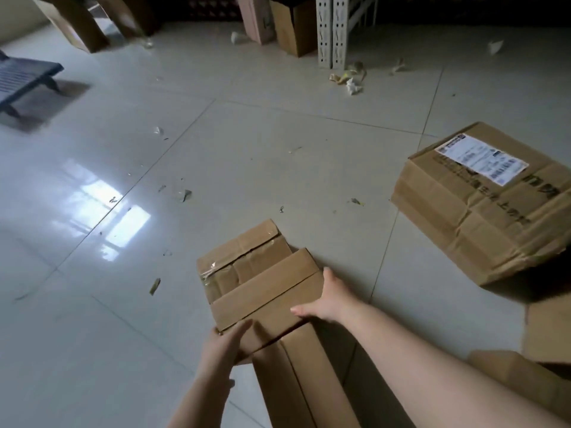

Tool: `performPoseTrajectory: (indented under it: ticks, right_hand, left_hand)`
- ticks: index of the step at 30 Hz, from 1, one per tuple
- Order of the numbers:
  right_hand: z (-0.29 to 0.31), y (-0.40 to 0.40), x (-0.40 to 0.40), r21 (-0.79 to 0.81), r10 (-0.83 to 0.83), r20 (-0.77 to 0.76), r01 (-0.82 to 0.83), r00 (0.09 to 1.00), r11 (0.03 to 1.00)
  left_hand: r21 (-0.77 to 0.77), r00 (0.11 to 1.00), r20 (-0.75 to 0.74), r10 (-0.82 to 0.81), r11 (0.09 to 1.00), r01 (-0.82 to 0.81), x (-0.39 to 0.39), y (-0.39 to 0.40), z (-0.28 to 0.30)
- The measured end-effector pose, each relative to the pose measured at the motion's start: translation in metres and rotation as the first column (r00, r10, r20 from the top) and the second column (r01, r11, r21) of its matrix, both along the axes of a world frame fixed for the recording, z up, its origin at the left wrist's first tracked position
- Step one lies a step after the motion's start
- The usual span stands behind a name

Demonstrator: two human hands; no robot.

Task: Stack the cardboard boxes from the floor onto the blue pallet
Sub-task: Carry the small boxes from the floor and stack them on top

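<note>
Lying well right of the small taped box [258,279], a big crumpled carton [482,208] is showing a white shipping label [482,157] with print too blurred to read. The blue pallet [21,83] is sitting far up-left of it. The left hand [224,344] is gripping the small box's near corner, and the right hand [329,299] is clasping its right edge.

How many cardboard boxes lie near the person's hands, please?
3: a small box gripped by the left hand and right hand, a long box under it, and a labelled box to the right. Cardboard at the lower right edge may be more.
</note>
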State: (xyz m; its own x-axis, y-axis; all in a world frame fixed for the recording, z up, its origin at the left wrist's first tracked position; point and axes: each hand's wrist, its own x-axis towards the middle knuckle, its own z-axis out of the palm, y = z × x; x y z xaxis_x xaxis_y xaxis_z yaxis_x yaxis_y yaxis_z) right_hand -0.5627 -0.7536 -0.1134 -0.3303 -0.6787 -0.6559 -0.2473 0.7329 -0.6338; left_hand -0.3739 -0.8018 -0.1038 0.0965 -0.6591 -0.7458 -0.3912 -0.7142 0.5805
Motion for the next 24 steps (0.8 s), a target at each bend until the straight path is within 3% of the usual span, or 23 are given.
performPoseTrajectory:
  ticks: [3,6,13,18,24]
  right_hand:
    - [0.000,-0.001,-0.007,-0.086,-0.144,0.136,0.157,0.980,0.984]
    - [0.030,-0.005,-0.033,-0.155,-0.221,0.172,0.248,0.960,0.956]
    - [0.155,0.035,-0.140,-0.404,-0.426,0.185,0.464,0.886,0.789]
    - [0.255,0.143,-0.218,-0.515,-0.663,0.051,0.588,0.747,0.623]
    - [0.349,0.333,-0.265,-0.634,-0.907,0.003,0.702,0.422,0.324]
  left_hand:
    - [-0.130,0.998,-0.039,0.051,0.990,-0.056,-0.012,0.008,0.003]
    - [-0.248,0.996,-0.074,0.041,0.967,-0.058,-0.031,0.009,0.031]
    - [-0.522,0.966,-0.151,-0.212,0.847,0.104,-0.136,0.016,0.140]
    - [-0.573,0.805,-0.349,-0.479,0.789,0.221,-0.241,0.070,0.224]
    - [-0.600,0.558,-0.404,-0.725,0.670,0.437,-0.339,0.216,0.301]
